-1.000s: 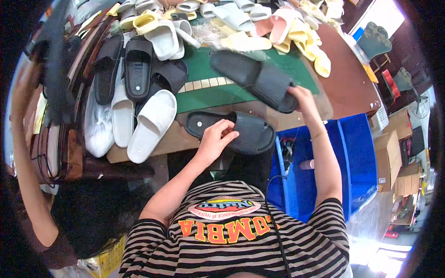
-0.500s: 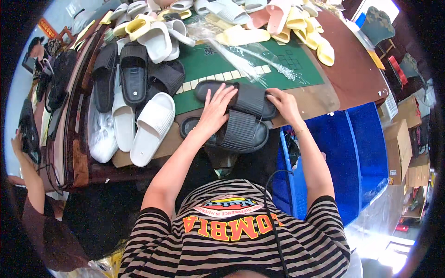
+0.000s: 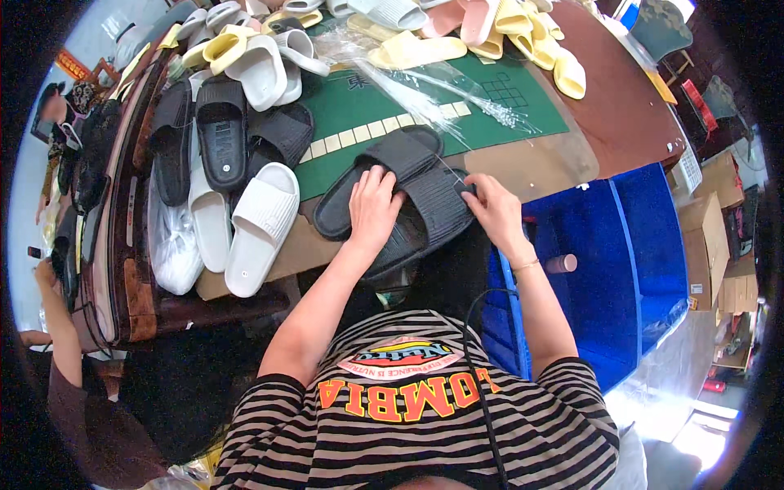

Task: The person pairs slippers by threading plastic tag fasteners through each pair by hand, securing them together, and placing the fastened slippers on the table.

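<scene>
Two black slide sandals with ribbed straps lie side by side at the table's near edge, slanting up to the right. The far black slide sandal [image 3: 408, 151] rests on the green mat [image 3: 523, 135]. My left hand [image 3: 376, 208] is closed on its near side, fingertips by the strap. The near black slide sandal [image 3: 437, 200] overhangs the edge toward my lap. My right hand [image 3: 496, 214] pinches it at the toe end; whether a thin strand is also between the fingers I cannot tell. Beyond lies a bundle of clear plastic strands [image 3: 433, 106].
White slide sandals [image 3: 265, 220] and more black slide sandals [image 3: 222, 135] lie at the left. A pile of yellow sandals [image 3: 416, 51], with grey and pink ones, covers the far side. A blue bin [image 3: 588, 253] stands at my right. Another person's arm [image 3: 61, 327] shows far left.
The black sandals have turned, their right ends swinging away from me. My left hand has slid from on top of the far sandal to its near side. My right hand has dropped slightly nearer me.
</scene>
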`<control>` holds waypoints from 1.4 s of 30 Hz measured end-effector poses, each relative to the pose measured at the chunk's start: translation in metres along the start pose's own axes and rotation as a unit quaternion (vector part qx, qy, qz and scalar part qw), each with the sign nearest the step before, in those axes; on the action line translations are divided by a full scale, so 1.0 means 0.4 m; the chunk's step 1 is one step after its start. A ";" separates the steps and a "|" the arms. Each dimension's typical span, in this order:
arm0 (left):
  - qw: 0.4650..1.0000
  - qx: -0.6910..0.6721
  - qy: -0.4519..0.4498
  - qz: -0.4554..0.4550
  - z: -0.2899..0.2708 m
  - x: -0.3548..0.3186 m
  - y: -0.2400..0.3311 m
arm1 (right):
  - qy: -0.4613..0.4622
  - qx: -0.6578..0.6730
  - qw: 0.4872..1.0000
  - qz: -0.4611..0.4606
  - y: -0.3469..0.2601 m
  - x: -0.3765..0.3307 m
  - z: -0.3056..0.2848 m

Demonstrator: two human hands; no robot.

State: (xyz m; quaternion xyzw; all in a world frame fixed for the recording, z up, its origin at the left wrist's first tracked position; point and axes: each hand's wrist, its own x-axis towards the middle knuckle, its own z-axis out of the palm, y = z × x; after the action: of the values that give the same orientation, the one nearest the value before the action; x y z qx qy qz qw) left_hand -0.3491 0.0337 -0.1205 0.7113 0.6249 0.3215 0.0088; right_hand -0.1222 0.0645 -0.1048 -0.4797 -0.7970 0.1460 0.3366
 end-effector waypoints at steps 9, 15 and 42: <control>0.999 -0.049 -0.008 -0.003 -0.059 -0.058 0.011 | -0.017 -0.078 0.996 -0.048 0.053 0.077 0.027; 1.000 -0.020 -0.013 0.016 -0.045 -0.066 -0.019 | 0.034 -0.130 0.990 -0.044 0.105 0.204 0.023; 0.838 -0.502 0.049 -0.211 -0.161 -0.147 0.058 | -0.134 0.226 0.965 -0.013 -0.248 -0.015 -0.007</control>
State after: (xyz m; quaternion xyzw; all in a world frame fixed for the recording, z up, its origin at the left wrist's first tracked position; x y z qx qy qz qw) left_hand -0.3595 -0.0489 -0.0861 0.4437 0.5126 0.6161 0.4011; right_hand -0.1847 0.0098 -0.0498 -0.3570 -0.7872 0.3810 0.3283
